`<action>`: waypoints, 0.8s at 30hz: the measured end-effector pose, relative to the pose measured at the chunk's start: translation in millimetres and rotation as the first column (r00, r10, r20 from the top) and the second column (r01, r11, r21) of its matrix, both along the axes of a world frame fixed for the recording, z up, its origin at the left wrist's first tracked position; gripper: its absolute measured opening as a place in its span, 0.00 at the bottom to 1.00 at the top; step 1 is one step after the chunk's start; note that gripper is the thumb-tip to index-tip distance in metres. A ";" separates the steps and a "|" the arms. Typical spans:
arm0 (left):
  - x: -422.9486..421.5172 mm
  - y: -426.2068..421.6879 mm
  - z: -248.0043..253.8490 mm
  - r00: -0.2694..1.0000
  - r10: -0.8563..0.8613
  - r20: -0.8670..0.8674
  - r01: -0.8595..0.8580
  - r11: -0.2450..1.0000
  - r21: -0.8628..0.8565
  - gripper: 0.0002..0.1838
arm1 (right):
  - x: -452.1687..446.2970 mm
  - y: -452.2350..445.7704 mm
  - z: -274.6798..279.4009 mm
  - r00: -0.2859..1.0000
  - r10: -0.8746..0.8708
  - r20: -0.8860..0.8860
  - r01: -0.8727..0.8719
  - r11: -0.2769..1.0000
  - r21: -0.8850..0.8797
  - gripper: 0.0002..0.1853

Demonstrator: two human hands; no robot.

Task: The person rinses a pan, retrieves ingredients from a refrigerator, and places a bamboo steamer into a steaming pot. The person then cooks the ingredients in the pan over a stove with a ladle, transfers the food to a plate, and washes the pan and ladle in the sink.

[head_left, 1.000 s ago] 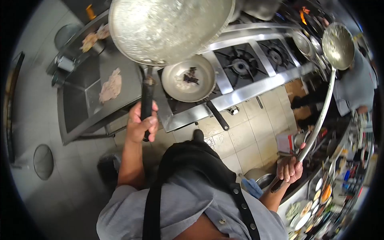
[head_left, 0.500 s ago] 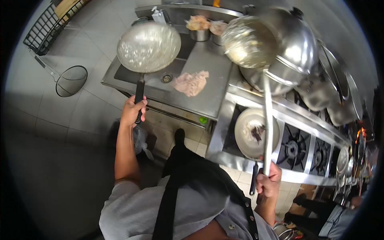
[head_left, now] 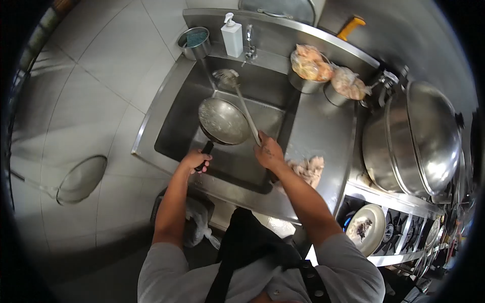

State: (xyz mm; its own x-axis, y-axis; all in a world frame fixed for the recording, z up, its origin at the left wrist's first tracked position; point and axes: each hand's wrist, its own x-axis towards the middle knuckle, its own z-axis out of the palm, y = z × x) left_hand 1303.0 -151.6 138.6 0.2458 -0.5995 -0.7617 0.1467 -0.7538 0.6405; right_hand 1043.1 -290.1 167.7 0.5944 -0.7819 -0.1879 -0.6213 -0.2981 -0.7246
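Observation:
My left hand (head_left: pixel 196 160) is wrapped round the black handle of a frying pan (head_left: pixel 225 121), which is tilted over the sink (head_left: pixel 174 129) and has a wet, shiny inside. My right hand (head_left: pixel 269 151) grips the long pale handle of a ladle (head_left: pixel 226 77). The ladle's rounded head is beyond the pan, over the sink's far part, and is slightly blurred. Its handle passes beside the pan's right rim. A crumpled light cloth (head_left: pixel 309 169) lies on the steel counter, partly behind my right forearm.
Behind the sink stand a white pump bottle (head_left: pixel 232 39), a faucet (head_left: pixel 249 43) and a metal pot with a scrubber (head_left: pixel 196 43). Bagged food fills two metal containers (head_left: pixel 309 68). A large domed steamer (head_left: pixel 411 139) and another pan (head_left: pixel 368 230) on the stove are to the right.
Both hands have moved toward the sink, bringing the frying pan and ladle down over it and close together. My view has turned from the stove toward the sink.

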 end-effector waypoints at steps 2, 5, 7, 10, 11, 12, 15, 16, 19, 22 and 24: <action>16.8 -20.8 -6.6 0.997 -0.078 0.000 0.078 0.992 0.100 0.08 | 37.9 1.9 -30.9 0.984 -0.179 0.000 0.179 0.983 -0.052 0.26; 45.2 -40.9 -32.1 0.977 -0.204 -0.063 0.211 0.968 0.134 0.10 | 31.2 58.9 -48.1 0.953 -0.301 0.013 0.296 0.942 0.158 0.33; 67.2 -51.0 -66.8 0.961 -0.270 -0.055 0.276 0.944 0.180 0.10 | 15.3 71.6 -51.7 0.944 -0.318 -0.088 0.330 0.913 0.240 0.32; 99.1 -55.0 -90.7 0.928 -0.355 -0.112 0.371 0.908 0.193 0.12 | -0.9 61.9 -35.6 0.949 -0.241 -0.203 0.291 0.918 0.269 0.27; 113.2 -56.6 -102.1 0.896 -0.437 -0.084 0.444 0.862 0.244 0.13 | -2.2 54.6 -30.4 0.948 -0.203 -0.246 0.263 0.933 0.245 0.26; 126.1 -58.0 -112.1 0.854 -0.517 -0.058 0.510 0.809 0.293 0.14 | -4.4 47.6 -27.7 0.944 -0.165 -0.286 0.232 0.947 0.220 0.26; 151.3 -59.1 -150.8 0.440 -0.854 0.277 0.614 0.511 0.601 0.20 | -6.9 30.4 -42.2 0.914 0.022 -0.406 0.019 0.995 0.096 0.28; 167.0 -54.3 -182.8 0.420 -0.866 0.271 0.613 0.491 0.619 0.22 | -5.9 27.9 -47.1 0.894 0.051 -0.446 -0.017 0.997 0.079 0.28; 189.9 -42.8 -240.4 0.401 -0.888 0.224 0.599 0.439 0.670 0.24 | 3.9 22.9 -45.6 0.884 0.096 -0.457 -0.067 0.995 0.080 0.28; 172.8 -63.3 -223.6 0.403 -0.894 0.194 0.597 0.417 0.685 0.24 | -0.3 19.5 -89.8 0.878 0.148 -0.455 -0.140 0.989 0.052 0.27; 151.9 -99.2 -195.0 0.391 -0.798 0.459 0.590 0.600 0.541 0.23 | 10.2 14.1 -90.3 0.896 0.122 -0.428 -0.044 0.981 0.187 0.26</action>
